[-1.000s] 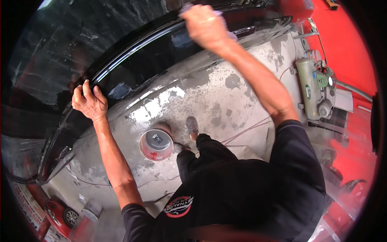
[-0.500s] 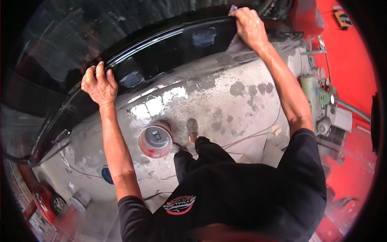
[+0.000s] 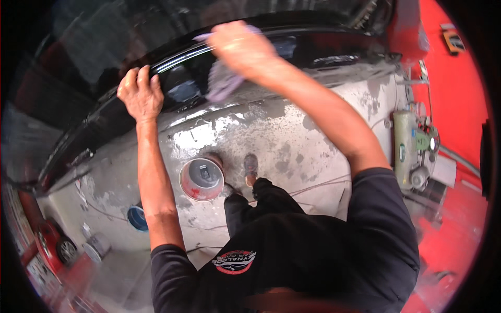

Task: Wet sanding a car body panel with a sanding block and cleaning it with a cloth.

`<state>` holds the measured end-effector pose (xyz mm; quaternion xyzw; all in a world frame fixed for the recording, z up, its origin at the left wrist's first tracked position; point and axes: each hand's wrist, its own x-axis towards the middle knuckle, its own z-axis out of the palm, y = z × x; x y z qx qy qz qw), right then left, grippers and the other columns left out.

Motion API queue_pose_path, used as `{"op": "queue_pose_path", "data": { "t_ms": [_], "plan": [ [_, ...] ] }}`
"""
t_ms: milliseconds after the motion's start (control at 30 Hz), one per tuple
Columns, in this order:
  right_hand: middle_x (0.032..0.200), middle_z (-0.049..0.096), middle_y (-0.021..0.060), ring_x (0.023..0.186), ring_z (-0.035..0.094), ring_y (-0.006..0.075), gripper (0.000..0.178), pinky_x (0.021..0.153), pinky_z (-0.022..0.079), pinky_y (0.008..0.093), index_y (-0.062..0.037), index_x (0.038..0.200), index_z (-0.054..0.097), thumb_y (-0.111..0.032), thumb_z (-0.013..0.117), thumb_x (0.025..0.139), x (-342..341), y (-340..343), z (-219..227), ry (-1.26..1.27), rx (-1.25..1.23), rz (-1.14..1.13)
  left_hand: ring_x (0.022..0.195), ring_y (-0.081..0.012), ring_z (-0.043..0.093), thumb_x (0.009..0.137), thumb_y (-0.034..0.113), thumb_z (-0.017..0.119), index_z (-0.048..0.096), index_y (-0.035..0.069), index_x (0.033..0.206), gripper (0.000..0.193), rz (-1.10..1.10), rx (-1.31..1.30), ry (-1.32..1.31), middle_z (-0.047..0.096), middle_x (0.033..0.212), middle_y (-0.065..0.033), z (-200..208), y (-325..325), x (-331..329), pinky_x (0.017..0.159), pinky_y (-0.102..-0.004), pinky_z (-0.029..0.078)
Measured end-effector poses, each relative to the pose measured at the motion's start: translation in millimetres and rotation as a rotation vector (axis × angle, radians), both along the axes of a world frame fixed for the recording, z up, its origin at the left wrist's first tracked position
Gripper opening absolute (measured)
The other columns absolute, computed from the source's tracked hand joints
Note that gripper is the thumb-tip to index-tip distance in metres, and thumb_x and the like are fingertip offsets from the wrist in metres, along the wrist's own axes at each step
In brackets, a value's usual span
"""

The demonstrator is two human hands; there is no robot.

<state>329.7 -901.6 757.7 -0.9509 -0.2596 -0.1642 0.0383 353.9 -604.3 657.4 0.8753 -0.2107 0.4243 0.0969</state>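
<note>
A wet, glossy black car body (image 3: 292, 23) spans the top of the view, with a shiny ridge (image 3: 182, 58) along its side. My left hand (image 3: 140, 95) rests on the ridge toward the left, fingers bent and slightly apart, with nothing seen in it. My right hand (image 3: 242, 49), smeared by motion, is closed on a pale purple cloth (image 3: 224, 81). Part of the cloth shows above the fingers and the rest hangs down over the lower panel. Dull grey patches (image 3: 183, 91) mark the panel between and beside my hands.
Near my shoe stands a bucket (image 3: 201, 180) with greyish liquid and a dark block inside. A blue container (image 3: 137, 218) is left of it. At right are a green air compressor (image 3: 404, 148) and a red surface (image 3: 454, 94). A hose (image 3: 318, 185) crosses the wet concrete floor.
My right hand has swept left along the car with the cloth, from the far right to near my left hand. My left hand stays on the ridge; the view has shifted slightly.
</note>
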Motion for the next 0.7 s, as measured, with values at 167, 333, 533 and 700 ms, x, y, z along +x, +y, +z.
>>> {"op": "queue_pose_path", "data": {
  "t_ms": [167,333,533,700],
  "plan": [
    [0.095,0.057,0.0097,0.091,0.060,0.0298,0.020,0.072,0.057,0.0409,-0.0047,0.100,0.065,-0.004,0.066,0.080,-9.3,-66.5,-14.0,-0.204,0.098,0.025,0.121,-0.0304,0.051,0.093,0.033,0.067,0.066,0.017,0.122,0.033,0.044,-0.004,0.050,0.056,0.126,-0.0071,9.3,-12.7,-6.6,0.103,-0.0476,0.038],
    [0.096,0.057,0.0098,0.094,0.061,0.0289,0.011,0.073,0.060,0.0396,-0.0039,0.091,0.062,-0.005,0.065,0.081,7.5,58.9,-25.9,-0.148,0.101,0.165,0.116,-0.0309,0.053,0.085,0.017,0.074,0.062,0.017,0.119,0.037,-0.053,-0.180,0.015,0.056,0.123,-0.0074,6.5,-15.3,-7.0,0.101,-0.0471,0.040],
    [0.096,0.059,0.0100,0.094,0.062,0.0295,0.012,0.073,0.060,0.0394,-0.0043,0.098,0.061,-0.010,0.061,0.087,15.1,126.6,-27.4,-0.204,0.061,0.233,0.123,-0.0373,0.049,0.096,0.005,0.060,0.059,0.003,0.124,0.029,0.071,-0.601,-0.040,0.055,0.129,-0.0203,-13.3,18.6,-71.3,0.108,-0.0471,0.036],
    [0.098,0.061,0.0114,0.095,0.063,0.0319,0.020,0.080,0.058,0.0436,-0.0049,0.105,0.064,-0.006,0.063,0.085,20.8,154.1,-30.8,-0.149,0.127,0.215,0.118,-0.0408,0.051,0.092,-0.005,0.057,0.059,0.002,0.129,0.038,0.359,-0.546,0.499,0.056,0.126,-0.0219,-111.9,96.9,-262.6,0.103,-0.0507,0.039]
  ]
}}
